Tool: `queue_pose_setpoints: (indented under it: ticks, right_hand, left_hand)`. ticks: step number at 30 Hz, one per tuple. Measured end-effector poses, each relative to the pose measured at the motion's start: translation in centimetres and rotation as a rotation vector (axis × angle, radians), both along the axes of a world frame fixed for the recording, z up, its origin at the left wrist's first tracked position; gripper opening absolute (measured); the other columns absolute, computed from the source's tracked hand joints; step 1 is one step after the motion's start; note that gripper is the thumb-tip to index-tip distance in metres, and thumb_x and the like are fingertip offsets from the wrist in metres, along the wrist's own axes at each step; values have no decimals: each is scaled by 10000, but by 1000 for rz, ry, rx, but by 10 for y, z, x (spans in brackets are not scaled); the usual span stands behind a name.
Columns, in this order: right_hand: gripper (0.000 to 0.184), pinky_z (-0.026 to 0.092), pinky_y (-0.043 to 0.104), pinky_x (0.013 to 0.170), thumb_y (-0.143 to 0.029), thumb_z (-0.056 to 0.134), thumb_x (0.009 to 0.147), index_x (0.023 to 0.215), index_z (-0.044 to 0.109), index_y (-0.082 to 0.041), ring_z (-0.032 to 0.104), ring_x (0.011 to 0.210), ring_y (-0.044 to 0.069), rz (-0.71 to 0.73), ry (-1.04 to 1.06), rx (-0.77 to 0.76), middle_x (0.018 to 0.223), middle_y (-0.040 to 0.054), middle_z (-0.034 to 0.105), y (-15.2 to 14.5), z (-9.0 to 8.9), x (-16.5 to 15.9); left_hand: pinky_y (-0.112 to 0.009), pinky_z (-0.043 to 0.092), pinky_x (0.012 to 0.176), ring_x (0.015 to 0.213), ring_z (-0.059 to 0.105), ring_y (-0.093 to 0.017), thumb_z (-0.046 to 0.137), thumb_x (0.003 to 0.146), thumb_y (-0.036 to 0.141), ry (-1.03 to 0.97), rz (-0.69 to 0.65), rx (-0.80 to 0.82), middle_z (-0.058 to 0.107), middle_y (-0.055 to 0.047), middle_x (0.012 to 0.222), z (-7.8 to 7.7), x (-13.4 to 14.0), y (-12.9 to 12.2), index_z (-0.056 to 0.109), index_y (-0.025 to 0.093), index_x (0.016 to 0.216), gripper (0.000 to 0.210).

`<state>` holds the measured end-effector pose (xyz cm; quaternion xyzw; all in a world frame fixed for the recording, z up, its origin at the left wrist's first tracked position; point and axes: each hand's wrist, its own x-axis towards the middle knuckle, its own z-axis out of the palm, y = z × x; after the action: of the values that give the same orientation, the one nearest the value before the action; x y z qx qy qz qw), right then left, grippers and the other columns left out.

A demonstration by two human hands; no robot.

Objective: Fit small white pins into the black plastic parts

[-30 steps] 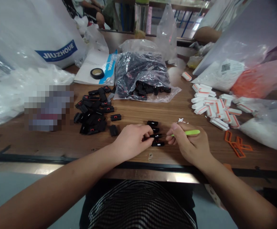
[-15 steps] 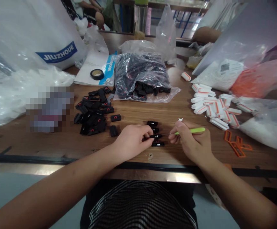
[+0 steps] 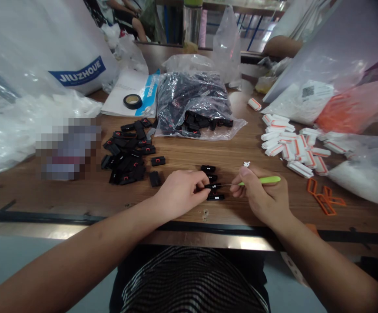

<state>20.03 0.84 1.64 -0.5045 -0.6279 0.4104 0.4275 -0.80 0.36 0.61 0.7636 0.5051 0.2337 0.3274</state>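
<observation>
Near the table's front edge, my left hand (image 3: 184, 191) pinches the end of a black connector housing (image 3: 213, 186) that carries small white dots. My right hand (image 3: 260, 189) is closed round a thin pick with a green handle (image 3: 270, 179); the pick's fine tip meets the housing's right end. Similar black pieces lie in a column with it: one at the top (image 3: 207, 168), one just above my fingers (image 3: 212, 178), and one below (image 3: 215, 197). A few tiny white bits (image 3: 247, 164) rest beyond my right fingertips.
Left of my hands is a heap of black pieces (image 3: 127, 161). Behind stands a clear bag (image 3: 192, 100) of more. White-and-orange pieces (image 3: 293, 145) and orange frames (image 3: 324, 202) lie to the right. A tape roll (image 3: 132, 101) sits on a booklet (image 3: 115, 93).
Both hands keep nearly the same place and hold the same things. The pick's tip stays at the black housing; the view has shifted very slightly.
</observation>
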Motion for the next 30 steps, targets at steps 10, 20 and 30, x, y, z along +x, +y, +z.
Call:
queue_pose_setpoints:
  ticks: [10, 20, 30]
  right_hand:
    - [369, 515, 206, 474, -397, 532, 980, 704, 678, -200, 629, 494, 96, 52, -61, 74, 599, -4, 664, -1, 0, 0]
    - [391, 495, 198, 469, -409, 518, 987, 696, 665, -195, 616, 469, 83, 55, -108, 51, 574, -12, 656, 3, -1, 2]
    - [372, 495, 207, 458, -425, 580, 952, 687, 692, -189, 622, 482, 97, 13, 26, 18, 600, 15, 671, -1, 15, 11]
  left_hand:
    - [-248, 443, 611, 651, 607, -128, 696, 825, 193, 17, 10, -9, 695, 3, 761, 0, 0, 0, 705, 180, 888, 65]
    - [-249, 442, 604, 633, 601, -122, 708, 820, 189, 21, 7, 12, 689, 4, 750, 0, 0, 0, 706, 172, 881, 63]
    - [-255, 477, 613, 637, 622, -127, 693, 802, 182, 0, 21, 5, 716, -2, 765, 1, 1, -1, 712, 182, 902, 101]
